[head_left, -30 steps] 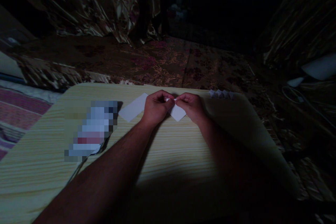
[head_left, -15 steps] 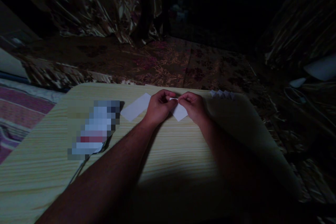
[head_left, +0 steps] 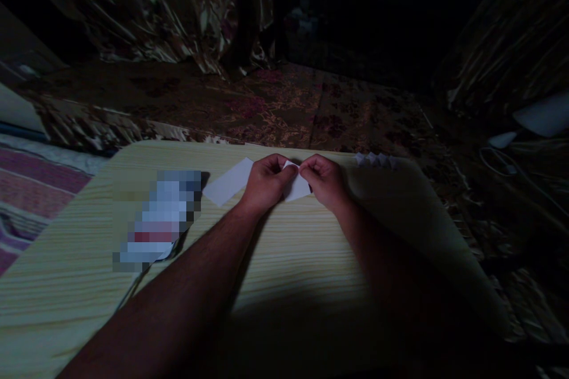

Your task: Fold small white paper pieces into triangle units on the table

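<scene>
A small white paper slip (head_left: pixel 296 188) is pinched between both hands over the far middle of a pale wooden table (head_left: pixel 284 260). My left hand (head_left: pixel 265 182) grips its left part with curled fingers. My right hand (head_left: pixel 324 180) pinches its right edge, fingertips close to the left thumb. Another white paper strip (head_left: pixel 227 182) lies flat on the table just left of my left hand. A row of small folded white paper pieces (head_left: pixel 376 159) sits at the table's far right edge.
A blurred-out flat object (head_left: pixel 157 219) lies on the table's left half. Patterned dark fabric (head_left: pixel 275 106) covers the floor beyond the table. A striped cloth (head_left: pixel 26 189) lies at left. White objects and a cable (head_left: pixel 511 148) lie at right in the dark.
The slip between my hands has been folded smaller: its lower corner, which stuck out below the fingers, is now tucked up between them. Both hands stay in place.
</scene>
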Demonstrator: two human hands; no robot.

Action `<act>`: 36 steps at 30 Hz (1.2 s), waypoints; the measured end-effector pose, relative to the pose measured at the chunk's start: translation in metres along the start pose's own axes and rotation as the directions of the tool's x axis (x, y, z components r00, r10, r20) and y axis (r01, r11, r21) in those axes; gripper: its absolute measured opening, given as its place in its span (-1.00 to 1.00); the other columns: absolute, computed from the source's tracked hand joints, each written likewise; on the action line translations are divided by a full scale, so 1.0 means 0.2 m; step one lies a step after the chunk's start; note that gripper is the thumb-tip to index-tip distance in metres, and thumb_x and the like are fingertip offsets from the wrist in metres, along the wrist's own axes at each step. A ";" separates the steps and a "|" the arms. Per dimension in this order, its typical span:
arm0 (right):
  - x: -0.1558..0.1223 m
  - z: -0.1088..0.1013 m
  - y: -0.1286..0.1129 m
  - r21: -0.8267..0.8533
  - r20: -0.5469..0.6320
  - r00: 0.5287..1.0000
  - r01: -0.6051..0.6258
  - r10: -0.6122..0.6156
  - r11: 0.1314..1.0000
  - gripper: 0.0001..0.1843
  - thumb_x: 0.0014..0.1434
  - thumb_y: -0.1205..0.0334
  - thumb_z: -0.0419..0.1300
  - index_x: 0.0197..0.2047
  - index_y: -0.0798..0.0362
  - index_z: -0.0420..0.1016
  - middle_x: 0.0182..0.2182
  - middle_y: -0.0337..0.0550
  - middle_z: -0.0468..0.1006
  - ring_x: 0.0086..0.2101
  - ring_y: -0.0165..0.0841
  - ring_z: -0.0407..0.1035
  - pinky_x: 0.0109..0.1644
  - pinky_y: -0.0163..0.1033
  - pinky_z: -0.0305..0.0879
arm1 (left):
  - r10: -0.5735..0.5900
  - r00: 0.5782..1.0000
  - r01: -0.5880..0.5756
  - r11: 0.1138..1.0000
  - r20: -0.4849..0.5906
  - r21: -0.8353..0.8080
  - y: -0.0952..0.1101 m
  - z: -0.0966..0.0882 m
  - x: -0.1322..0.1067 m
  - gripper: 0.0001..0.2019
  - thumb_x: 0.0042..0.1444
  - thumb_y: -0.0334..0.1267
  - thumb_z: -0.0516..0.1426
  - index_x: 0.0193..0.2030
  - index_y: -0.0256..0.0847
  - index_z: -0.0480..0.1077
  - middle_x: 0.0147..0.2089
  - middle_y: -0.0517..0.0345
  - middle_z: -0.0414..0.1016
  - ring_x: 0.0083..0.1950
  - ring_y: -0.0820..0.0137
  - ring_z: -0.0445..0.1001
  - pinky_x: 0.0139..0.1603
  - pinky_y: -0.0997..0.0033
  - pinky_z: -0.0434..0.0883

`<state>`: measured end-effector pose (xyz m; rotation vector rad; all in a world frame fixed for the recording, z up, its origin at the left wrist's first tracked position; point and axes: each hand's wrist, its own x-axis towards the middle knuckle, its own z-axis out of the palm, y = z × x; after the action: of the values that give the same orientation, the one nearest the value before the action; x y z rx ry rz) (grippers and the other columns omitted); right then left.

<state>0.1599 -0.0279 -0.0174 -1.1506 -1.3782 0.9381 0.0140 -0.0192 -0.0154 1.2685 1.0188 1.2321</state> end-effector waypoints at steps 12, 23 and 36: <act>-0.01 0.00 0.00 -0.019 -0.013 0.999 0.042 -0.043 0.999 -0.88 0.05 0.19 0.19 -0.42 0.05 0.40 -0.59 -0.34 0.33 -0.54 -0.48 0.19 -0.48 -0.35 0.07 | 0.041 0.994 -0.040 0.999 -0.102 0.011 -0.01 -0.01 0.01 -0.83 -0.06 -0.20 0.26 -0.41 -0.28 0.49 -0.50 0.20 0.45 -0.53 0.52 0.31 -0.51 0.52 0.23; 0.00 0.00 0.00 -0.027 -0.033 0.999 0.009 -0.010 1.000 -0.86 0.01 0.16 0.20 -0.45 0.05 0.38 -0.59 -0.34 0.32 -0.53 -0.47 0.19 -0.47 -0.35 0.09 | 0.072 0.992 -0.064 0.995 -0.107 0.076 -0.01 -0.02 0.01 -0.84 -0.02 -0.20 0.22 -0.43 -0.27 0.52 -0.49 0.16 0.49 -0.49 0.47 0.36 -0.45 0.49 0.29; 0.01 -0.02 0.00 0.065 -0.052 0.995 -0.082 0.085 0.995 -0.87 -0.09 0.20 0.21 -0.51 0.04 0.34 -0.63 -0.36 0.31 -0.58 -0.48 0.17 -0.53 -0.35 0.04 | 0.001 1.000 0.000 1.000 -0.030 0.016 -0.02 -0.03 0.02 -0.78 -0.09 -0.17 0.28 -0.54 -0.27 0.42 -0.57 0.19 0.42 -0.56 0.52 0.28 -0.53 0.51 0.21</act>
<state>0.1649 -0.0265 -0.0167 -1.1852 -1.2565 0.9957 0.0095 -0.0135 -0.0186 1.2660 1.0522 1.2491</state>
